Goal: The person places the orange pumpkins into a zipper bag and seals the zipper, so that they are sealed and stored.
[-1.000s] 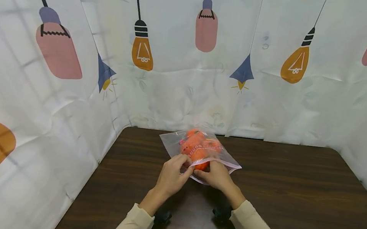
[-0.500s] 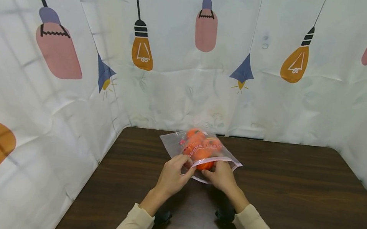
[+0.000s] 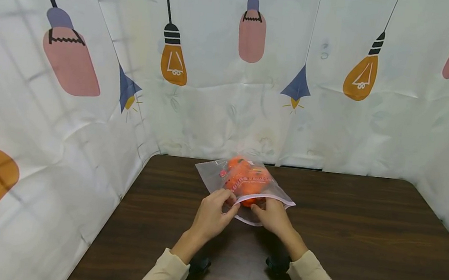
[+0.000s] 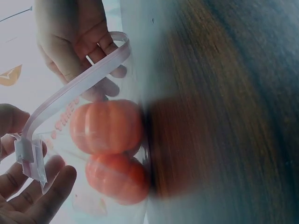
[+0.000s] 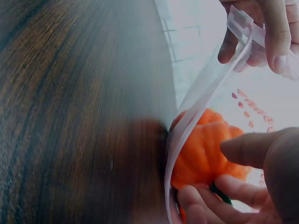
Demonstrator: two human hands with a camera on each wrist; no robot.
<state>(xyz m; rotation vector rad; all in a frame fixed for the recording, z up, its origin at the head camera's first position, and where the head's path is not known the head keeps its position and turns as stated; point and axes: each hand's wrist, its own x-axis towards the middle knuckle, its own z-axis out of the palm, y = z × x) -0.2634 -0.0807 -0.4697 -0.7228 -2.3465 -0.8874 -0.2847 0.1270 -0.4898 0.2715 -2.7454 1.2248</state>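
A clear zip bag (image 3: 211,174) with red print lies on the table, holding several small orange pumpkins (image 3: 239,175). My left hand (image 3: 211,209) pinches the near edge of its mouth, beside the plastic slider (image 4: 24,149). My right hand (image 3: 275,216) reaches into the mouth from the right, its fingertips partly behind the film. In the right wrist view its thumb overlaps the nearest pumpkin (image 5: 201,154), and the fingers lie loosely by a green stem (image 5: 220,193). Through the film in the left wrist view, those fingers hang just above a pumpkin (image 4: 106,126).
The dark wood table (image 3: 365,234) spreads out on both sides of the bag. A white curtain (image 3: 210,119) printed with lamps and bulbs hangs behind it and to the left and right. Black wrist cameras (image 3: 199,265) sit under the forearms.
My right hand has shifted to the right within the bag's mouth. The nearest pumpkin sits slightly right of where it was. My left hand has kept its place on the edge.
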